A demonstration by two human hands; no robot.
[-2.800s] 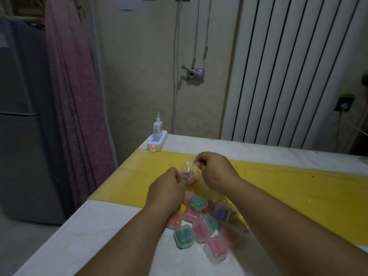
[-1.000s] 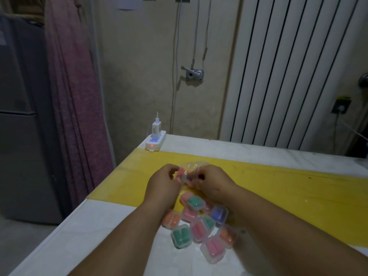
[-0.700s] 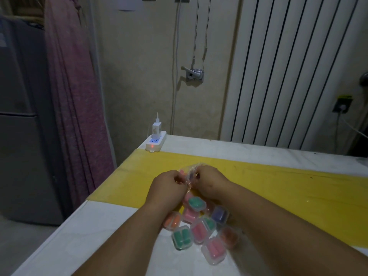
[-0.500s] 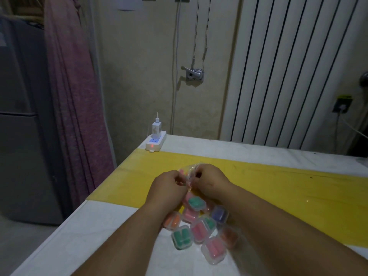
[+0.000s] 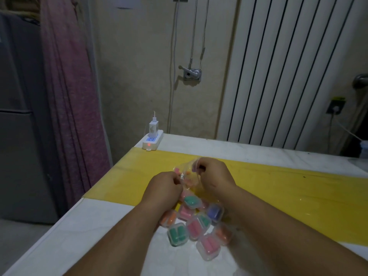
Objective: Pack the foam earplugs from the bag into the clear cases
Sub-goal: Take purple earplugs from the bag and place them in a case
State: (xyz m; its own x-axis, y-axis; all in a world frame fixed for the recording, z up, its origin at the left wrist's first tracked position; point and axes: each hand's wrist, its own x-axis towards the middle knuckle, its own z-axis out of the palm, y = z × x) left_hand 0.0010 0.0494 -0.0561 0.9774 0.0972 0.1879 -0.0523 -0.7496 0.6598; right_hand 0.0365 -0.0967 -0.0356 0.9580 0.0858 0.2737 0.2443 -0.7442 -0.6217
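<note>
Head view: hands on the bag, a heap of packed cases below

Head view, and both hands are up over the yellow strip [image 5: 278,186] of the worktop [image 5: 79,236] with the bag [image 5: 187,176] stretched between them. The left hand [image 5: 165,186] has its fingers curled on the bag's near-left edge; the right hand [image 5: 214,176] pinches the far-right top of it. So the hands are close together but not touching, each clamped on clear plastic. It looks like the mouth of the bag is being worked open.

Inside the film, a few foam earplugs [image 5: 188,183] show as pink and orange blobs, so there is loose stock left to pack.

Below the wrists sits the finished pile: clear cases [image 5: 197,226] crowded on the white part of the worktop, touching one another. A teal case [image 5: 178,234] is nearest the left forearm, a pink case [image 5: 208,246] closest to the camera, a blue case [image 5: 215,212] under the right wrist. Each one I can see has colour in it. Whether an empty case waits among them, I cannot tell; the arms hide part of the heap.

My read: well along, bag not yet emptied.
</note>
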